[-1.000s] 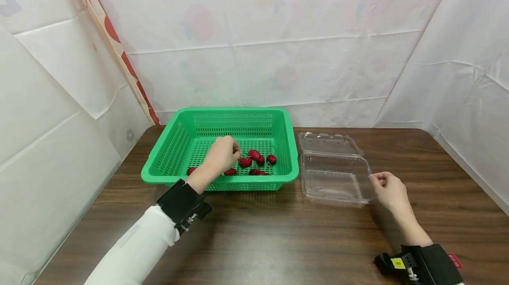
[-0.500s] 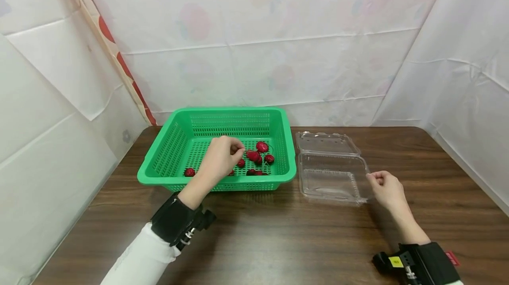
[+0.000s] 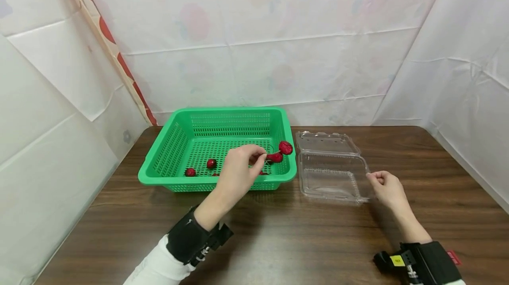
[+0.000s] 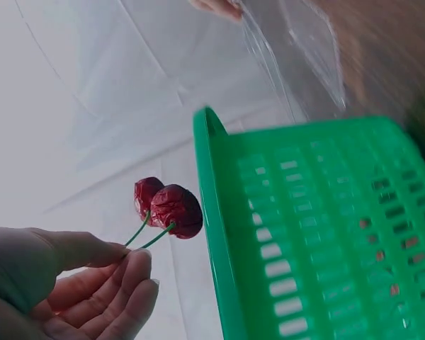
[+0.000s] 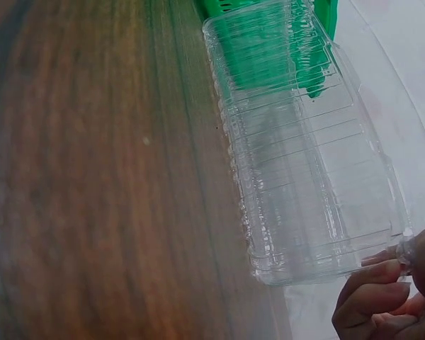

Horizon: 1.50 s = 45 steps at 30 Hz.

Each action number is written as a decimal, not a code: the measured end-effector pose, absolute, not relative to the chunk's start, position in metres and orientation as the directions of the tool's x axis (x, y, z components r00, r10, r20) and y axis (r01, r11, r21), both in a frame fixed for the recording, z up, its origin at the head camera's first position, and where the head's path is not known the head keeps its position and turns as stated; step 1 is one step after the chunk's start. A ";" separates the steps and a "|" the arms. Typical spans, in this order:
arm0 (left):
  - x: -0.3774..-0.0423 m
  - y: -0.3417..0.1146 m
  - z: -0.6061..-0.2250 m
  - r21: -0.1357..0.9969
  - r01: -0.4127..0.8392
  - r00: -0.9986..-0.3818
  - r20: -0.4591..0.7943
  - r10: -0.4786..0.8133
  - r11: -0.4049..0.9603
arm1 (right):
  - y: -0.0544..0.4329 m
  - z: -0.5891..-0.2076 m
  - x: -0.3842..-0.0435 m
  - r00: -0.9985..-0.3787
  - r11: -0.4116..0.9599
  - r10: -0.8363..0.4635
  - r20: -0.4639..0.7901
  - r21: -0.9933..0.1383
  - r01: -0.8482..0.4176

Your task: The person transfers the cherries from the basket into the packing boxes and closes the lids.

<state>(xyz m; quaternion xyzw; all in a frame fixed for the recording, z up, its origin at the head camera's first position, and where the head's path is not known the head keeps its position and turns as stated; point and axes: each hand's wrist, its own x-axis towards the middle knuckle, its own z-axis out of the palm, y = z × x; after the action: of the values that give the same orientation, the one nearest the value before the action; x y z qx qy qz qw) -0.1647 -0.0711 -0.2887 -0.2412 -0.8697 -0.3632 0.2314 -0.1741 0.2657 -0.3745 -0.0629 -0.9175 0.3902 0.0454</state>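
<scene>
My left hand [image 3: 240, 170] pinches the green stems of two dark red, wrinkled cherries [image 4: 176, 211] between thumb and forefinger. In the head view the cherries are above the right side of the green basket [image 3: 159, 161], near its rim. Several other cherries [image 3: 211, 163] lie on the basket floor, some of them hidden by the hand and the front wall. To the right, my right hand [image 3: 387, 189] pinches the right edge of a clear plastic clamshell box [image 5: 312, 170]. The box stands with its lid [image 3: 328, 143] folded back, and no fruit shows inside.
A dark wooden table [image 3: 294, 241] carries the basket and the box, which stand side by side with a narrow gap. White patterned sheeting [image 3: 254, 46] hangs behind the table and along both sides.
My left hand has moved right and lifted the pair of cherries from the basket floor towards its right rim. One cherry left of the hand is now uncovered. The right hand stays put.
</scene>
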 end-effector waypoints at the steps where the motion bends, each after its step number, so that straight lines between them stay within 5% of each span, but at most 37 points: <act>1: -0.163 -0.068 -0.289 0.518 0.596 -0.770 0.585 0.255 0.613 | 0.266 -0.374 -0.174 -0.988 0.686 0.152 0.035 -0.723 0.080; 23: -0.157 -0.013 -0.305 0.453 0.639 -0.747 0.559 0.359 0.622 | 0.266 -0.374 -0.175 -0.989 0.683 0.142 0.032 -0.727 0.074; 38: -0.152 0.023 -0.323 0.269 0.671 -0.705 0.517 0.484 0.691 | 0.264 -0.374 -0.176 -0.988 0.665 0.152 0.026 -0.742 0.083; 45: -0.156 0.035 -0.333 0.214 0.635 -0.741 0.442 0.506 0.742 | 0.265 -0.375 -0.174 -0.987 0.665 0.160 0.025 -0.741 0.089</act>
<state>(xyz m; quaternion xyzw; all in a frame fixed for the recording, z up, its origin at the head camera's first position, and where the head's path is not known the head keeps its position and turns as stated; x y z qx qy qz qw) -0.1558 0.0352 -0.3328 -0.3115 -0.9157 -0.1783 0.1805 -0.1742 0.2647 -0.3749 -0.0683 -0.9115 0.4033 0.0440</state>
